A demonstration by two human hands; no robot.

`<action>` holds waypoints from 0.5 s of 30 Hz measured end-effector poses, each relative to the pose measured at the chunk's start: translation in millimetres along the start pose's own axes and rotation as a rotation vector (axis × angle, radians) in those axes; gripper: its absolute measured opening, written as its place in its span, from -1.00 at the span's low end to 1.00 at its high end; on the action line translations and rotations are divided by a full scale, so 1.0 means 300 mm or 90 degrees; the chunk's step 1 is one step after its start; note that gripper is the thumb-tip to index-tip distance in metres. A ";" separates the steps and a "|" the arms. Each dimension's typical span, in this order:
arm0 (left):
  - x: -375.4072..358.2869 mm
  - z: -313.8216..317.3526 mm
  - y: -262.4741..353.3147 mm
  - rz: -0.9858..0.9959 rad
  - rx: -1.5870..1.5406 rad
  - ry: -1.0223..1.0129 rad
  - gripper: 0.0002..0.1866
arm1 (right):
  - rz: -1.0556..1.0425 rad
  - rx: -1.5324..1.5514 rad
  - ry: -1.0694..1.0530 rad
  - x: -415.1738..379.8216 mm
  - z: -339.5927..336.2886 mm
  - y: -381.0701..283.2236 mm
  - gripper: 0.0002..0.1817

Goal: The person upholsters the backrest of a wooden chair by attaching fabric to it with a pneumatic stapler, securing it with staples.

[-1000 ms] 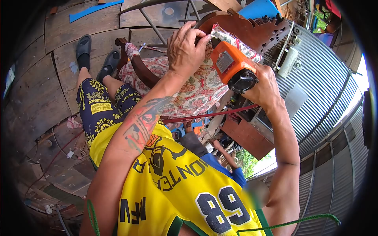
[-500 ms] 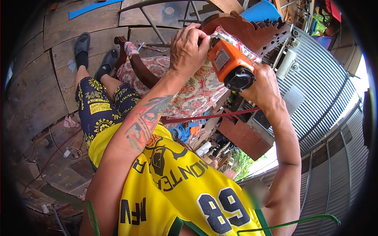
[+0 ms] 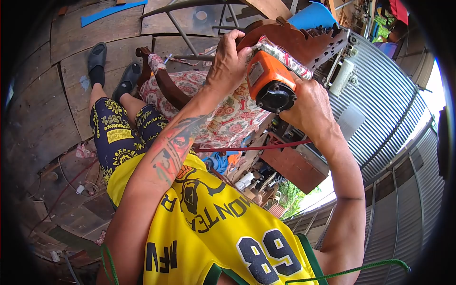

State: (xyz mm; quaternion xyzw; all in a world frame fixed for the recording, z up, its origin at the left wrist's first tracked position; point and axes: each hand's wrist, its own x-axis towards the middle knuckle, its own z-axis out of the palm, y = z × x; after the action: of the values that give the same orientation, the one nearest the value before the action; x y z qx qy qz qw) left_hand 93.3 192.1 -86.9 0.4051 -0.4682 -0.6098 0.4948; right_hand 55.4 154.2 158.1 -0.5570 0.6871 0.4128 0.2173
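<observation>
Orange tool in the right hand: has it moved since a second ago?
Yes: the orange tool has shifted left in view, away from the corrugated metal sheet.

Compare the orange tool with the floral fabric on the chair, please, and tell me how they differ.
The orange tool is mostly unpatterned, with a black end cap; the floral fabric is pale with reddish patterns. The tool is in the right hand, while the fabric covers part of the chair. The tool looks smaller than the fabric's visible spread. Both are partly hidden from view.
</observation>
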 end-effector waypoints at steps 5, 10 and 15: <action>0.006 0.007 -0.001 0.010 -0.021 0.027 -0.55 | -0.006 0.010 0.002 0.009 0.005 0.003 -0.50; 0.002 0.006 -0.016 0.000 -0.056 0.016 -0.54 | -0.012 0.014 0.013 0.014 0.022 0.015 -0.52; 0.003 0.004 -0.026 -0.010 -0.015 0.003 -0.52 | -0.024 0.011 0.021 -0.031 0.058 0.078 -0.42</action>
State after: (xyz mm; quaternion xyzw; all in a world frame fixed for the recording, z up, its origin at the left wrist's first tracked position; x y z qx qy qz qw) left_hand 90.1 192.0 -94.3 0.4044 -0.4568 -0.6179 0.4960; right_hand 33.1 174.8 163.0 -0.5746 0.6834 0.3936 0.2189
